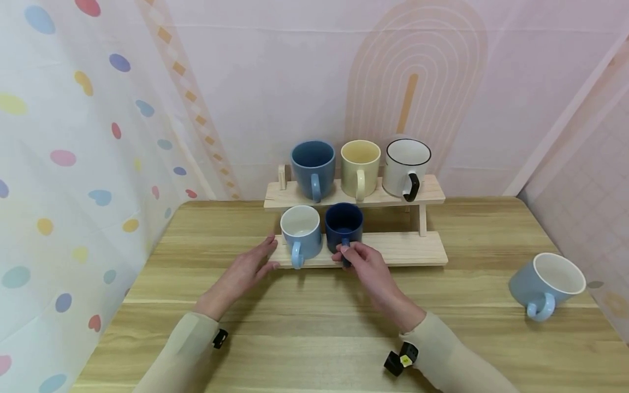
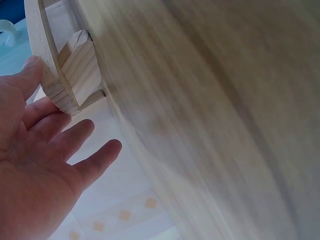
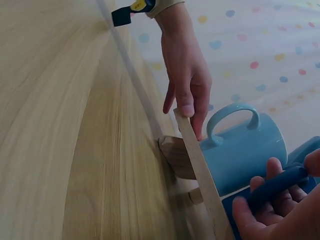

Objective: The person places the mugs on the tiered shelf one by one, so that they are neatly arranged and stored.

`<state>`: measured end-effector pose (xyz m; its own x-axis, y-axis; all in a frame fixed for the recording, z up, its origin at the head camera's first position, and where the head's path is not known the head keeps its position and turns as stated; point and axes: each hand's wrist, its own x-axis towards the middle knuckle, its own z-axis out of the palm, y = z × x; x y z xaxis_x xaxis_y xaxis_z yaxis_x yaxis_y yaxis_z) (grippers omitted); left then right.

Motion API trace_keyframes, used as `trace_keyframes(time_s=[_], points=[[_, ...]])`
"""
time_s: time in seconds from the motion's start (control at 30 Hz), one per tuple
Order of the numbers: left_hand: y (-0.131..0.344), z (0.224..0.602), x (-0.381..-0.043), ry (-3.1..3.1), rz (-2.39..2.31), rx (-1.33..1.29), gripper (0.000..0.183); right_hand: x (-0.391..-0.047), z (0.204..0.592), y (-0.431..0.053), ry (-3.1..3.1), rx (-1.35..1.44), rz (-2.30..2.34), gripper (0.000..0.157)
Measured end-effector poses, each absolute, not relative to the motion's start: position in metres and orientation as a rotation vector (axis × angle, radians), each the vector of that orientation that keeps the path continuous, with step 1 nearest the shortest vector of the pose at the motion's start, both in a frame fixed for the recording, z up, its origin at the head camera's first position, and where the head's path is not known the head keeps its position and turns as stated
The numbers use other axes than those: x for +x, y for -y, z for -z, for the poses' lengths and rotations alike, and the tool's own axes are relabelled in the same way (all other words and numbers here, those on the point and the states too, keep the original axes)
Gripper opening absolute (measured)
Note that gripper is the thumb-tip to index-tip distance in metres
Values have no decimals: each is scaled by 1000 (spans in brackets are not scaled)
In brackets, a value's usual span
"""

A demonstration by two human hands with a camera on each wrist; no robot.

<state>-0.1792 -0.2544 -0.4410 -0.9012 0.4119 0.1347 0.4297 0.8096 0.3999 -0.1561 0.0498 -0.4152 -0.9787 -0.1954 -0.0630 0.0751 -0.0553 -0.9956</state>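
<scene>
In the head view my right hand [image 1: 371, 267] grips the handle of a navy blue mug [image 1: 344, 221], which sits on the lower tier of a wooden two-tier rack [image 1: 408, 248]. The right wrist view shows my fingers [image 3: 275, 170] curled about that dark handle [image 3: 280, 189]. My left hand [image 1: 243, 273] rests at the left end of the lower board, its thumb on the front edge and the other fingers loosely spread, as the left wrist view shows. Just right of it stands a light blue mug [image 1: 307, 240] with a white inside, handle facing forward.
Along the upper tier stand a blue mug [image 1: 313, 164], a pale yellow mug [image 1: 360, 164] and a white mug [image 1: 405, 169] with black rim and handle. Another light blue mug [image 1: 535, 286] stands at the table's right. A patterned curtain [image 1: 275, 82] hangs behind.
</scene>
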Motion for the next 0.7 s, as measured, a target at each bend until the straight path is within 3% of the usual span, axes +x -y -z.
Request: trace_keyframes(time_s=[0.27, 0.7], points=[[253, 439, -180, 2960, 665, -698, 61, -150, 411, -72, -2201, -152, 2061, 30], [255, 440, -178, 2953, 620, -717, 59, -134, 400, -129, -2653, -458, 1745, 26]])
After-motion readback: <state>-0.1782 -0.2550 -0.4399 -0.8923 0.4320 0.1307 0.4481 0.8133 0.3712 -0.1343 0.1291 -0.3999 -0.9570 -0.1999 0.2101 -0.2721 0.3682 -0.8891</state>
